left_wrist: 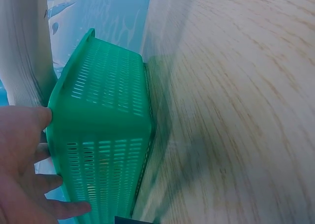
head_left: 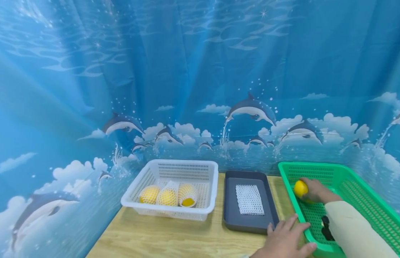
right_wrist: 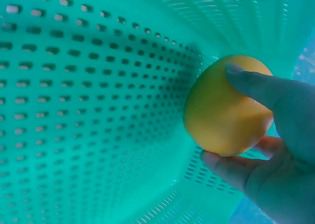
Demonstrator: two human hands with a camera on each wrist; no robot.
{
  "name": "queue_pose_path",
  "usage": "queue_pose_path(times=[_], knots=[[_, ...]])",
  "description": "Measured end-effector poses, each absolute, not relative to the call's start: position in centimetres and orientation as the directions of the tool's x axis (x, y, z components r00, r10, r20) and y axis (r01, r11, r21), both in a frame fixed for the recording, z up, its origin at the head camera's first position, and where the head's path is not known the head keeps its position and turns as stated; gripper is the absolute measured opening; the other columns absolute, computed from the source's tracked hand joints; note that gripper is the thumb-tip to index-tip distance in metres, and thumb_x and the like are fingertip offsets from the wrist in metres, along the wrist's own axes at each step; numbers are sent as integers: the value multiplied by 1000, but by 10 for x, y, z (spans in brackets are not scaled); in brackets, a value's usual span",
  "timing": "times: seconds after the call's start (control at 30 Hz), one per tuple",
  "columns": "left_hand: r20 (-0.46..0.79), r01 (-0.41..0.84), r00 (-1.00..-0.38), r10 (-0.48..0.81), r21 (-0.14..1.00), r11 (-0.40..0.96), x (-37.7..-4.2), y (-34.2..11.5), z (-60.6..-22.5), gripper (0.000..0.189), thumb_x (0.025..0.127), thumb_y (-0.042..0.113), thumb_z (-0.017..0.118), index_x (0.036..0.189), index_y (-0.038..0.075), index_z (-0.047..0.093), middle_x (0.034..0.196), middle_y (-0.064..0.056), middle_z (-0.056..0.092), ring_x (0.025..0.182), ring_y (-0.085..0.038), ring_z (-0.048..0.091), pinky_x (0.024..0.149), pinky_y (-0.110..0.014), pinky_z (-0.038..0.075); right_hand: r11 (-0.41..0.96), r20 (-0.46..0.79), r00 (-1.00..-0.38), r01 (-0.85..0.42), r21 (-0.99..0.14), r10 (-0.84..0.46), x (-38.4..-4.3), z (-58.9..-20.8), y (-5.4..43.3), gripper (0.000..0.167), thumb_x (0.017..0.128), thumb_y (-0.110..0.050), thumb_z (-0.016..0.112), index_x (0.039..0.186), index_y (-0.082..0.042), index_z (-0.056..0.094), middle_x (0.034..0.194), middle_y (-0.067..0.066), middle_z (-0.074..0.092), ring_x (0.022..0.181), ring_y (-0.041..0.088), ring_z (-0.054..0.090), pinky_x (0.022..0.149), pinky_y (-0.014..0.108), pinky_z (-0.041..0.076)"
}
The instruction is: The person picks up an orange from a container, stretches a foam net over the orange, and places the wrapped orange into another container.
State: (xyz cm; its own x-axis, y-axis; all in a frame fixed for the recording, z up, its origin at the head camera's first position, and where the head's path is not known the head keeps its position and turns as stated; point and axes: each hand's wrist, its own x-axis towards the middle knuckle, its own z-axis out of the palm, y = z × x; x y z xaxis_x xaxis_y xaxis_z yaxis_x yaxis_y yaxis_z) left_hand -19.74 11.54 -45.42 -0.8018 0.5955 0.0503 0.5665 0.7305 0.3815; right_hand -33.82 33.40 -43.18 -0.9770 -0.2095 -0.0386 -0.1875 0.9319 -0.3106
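Note:
A smooth yellow fruit point(right_wrist: 224, 113) is in my right hand point(head_left: 317, 191), gripped between thumb and fingertips. That hand reaches into the green basket point(head_left: 319, 164), near its left wall, with the fruit inside the basket. My left hand point(head_left: 282, 238) is at the near left corner of this basket, its fingers spread and fairly straight. In the left wrist view its fingers point(left_wrist: 69, 209) lie along the basket's outer side, with the thumb at the rim. A white foam net sleeve point(head_left: 249, 200) lies flat on the dark grey tray point(head_left: 230, 200), left of the basket.
At the left stands a white basket point(head_left: 169, 212) with three yellow fruits point(head_left: 168, 197) in foam nets. A small black object point(head_left: 327, 229) shows in the green basket beside the right sleeve. Behind the wooden table point(head_left: 148, 229) hangs a blue dolphin-print curtain point(head_left: 193, 89).

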Motion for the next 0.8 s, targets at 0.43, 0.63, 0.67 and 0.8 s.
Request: queue_pose_path(times=[0.43,0.63,0.67,0.8], knots=[[104,577,-807,582,353,737,-191,116,-455,51,97,61,39,145,44,34,154,14,28,132,-18,44,93,-56,47,900,73,-961,-275,-339,-267,-315,-401,338,75,82,-13,76,136,14,32,119,47,37,98,57,50,72,65,49],[129,573,-814,567,340,746,-190,116,-455,51,97,61,40,145,43,35,154,14,29,131,-17,45,93,-55,48,870,172,-937,-347,-351,-305,-306,-395,338,75,81,-12,76,137,13,33,122,44,40,100,54,50,71,62,48],[126,571,-815,566,346,745,-190,117,-455,51,97,61,40,145,43,35,154,14,29,131,-17,45,93,-55,48,867,180,-935,-352,-353,-306,-305,-394,338,75,82,-13,76,137,13,34,122,43,40,101,53,50,71,62,48],[102,556,-820,564,375,741,-191,118,-455,50,97,61,40,144,44,36,153,15,29,129,-16,47,92,-54,48,862,199,-931,-360,-358,-306,-299,-392,339,74,82,-13,77,137,12,35,122,42,42,102,52,50,72,61,48]])
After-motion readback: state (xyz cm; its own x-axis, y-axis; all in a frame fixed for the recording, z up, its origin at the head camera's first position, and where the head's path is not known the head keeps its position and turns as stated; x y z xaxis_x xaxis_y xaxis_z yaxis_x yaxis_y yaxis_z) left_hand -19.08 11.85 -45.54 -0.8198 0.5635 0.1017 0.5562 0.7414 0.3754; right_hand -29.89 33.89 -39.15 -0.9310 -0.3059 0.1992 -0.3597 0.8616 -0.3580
